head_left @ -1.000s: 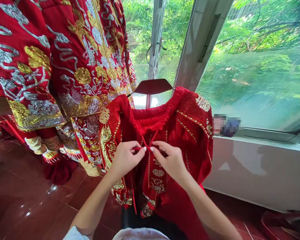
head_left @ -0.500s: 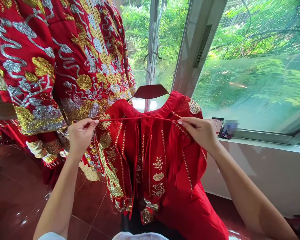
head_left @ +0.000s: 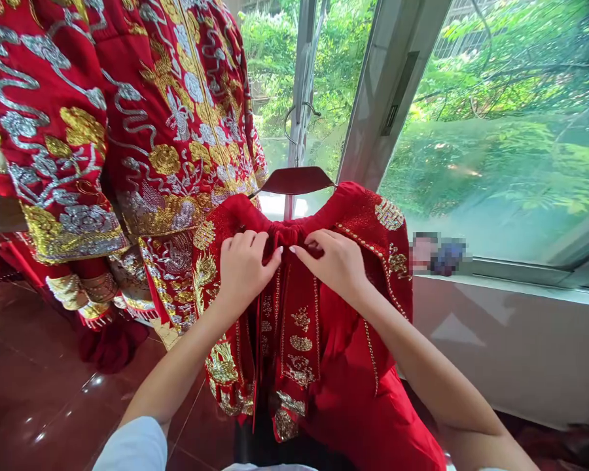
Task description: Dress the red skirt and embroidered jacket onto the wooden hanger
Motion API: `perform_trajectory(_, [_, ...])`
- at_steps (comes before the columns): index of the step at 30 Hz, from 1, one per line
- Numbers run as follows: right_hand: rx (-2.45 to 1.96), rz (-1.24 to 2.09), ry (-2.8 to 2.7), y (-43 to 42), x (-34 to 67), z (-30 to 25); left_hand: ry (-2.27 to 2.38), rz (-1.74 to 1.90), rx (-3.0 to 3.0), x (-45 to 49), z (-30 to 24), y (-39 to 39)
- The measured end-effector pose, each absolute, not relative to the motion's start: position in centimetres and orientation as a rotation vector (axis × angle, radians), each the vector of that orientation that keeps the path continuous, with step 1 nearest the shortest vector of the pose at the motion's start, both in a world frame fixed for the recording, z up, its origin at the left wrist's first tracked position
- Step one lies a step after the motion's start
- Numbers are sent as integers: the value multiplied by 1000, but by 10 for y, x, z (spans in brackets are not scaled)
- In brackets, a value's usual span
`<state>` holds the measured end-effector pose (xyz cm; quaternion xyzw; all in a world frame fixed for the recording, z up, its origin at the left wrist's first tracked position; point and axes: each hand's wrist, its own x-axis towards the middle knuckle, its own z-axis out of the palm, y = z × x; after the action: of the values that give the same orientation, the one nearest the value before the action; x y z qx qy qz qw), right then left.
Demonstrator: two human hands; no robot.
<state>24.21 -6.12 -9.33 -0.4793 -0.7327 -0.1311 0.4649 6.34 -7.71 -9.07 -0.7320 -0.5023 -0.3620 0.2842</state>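
A red embroidered cape (head_left: 302,340) with gold studs and sequined patches hangs from a dark hanger (head_left: 297,180). At its gathered neckline, my left hand (head_left: 245,265) is closed, with its thumb tip close to the middle of the neck. My right hand (head_left: 336,261) pinches from the opposite side, its fingertips a short gap from the left thumb. Both hands are on the red cord (head_left: 285,233) at the neck opening, bunched between them; the parts inside the fingers are hidden.
To the left hang red jackets (head_left: 177,118) with silver and gold embroidery. A window (head_left: 491,163) stands behind, with a pixelated object (head_left: 446,257) on its sill. Red cloth (head_left: 377,418) spreads under the cape. The floor (head_left: 53,392) has dark red tiles.
Both hands have come inward from the two sides to the middle of the neckline. The cord, stretched straight between them before, is now bunched at the centre.
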Motion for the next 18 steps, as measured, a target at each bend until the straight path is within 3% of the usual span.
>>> perform_trajectory(4, [-1191,-252,-1759,-44,230,-95,-1524,-1049,-2156,71,-89,-62])
perform_trajectory(12, [-869,730,-1395,-51,233,-81,-1471,-1923,-2525,61,-70,-57])
perform_trajectory(18, [-820,620,-1451,-54,250,-64,-1238,-1995,-2465,56,-47,-58])
